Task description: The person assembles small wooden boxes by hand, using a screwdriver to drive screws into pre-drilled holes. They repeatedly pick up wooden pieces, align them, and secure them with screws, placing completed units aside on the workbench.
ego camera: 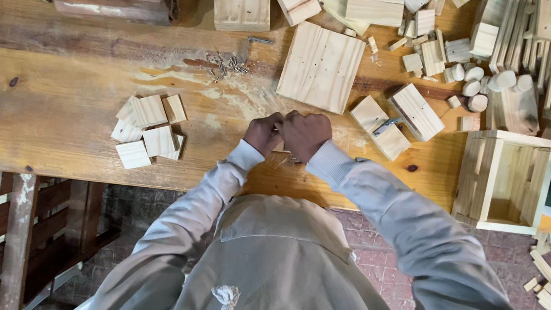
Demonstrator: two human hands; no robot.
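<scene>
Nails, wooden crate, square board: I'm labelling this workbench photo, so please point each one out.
Nails (225, 66): head view, middle of the loose pile.
Wooden crate (500, 219): head view, its near rim.
Square board (321, 66): head view, centre of its flat top face.

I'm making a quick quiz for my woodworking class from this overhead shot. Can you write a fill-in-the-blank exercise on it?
1. The left hand and right hand meet over the ____ workbench.
2. The pile of small square wood pieces lies to the person's ____.
3. The open slatted wooden box stands at the bench's ____ end.
4. A scatter of ____ lies beyond the hands, beside the square wooden board.

Missing words: wooden; left; right; nails
</scene>
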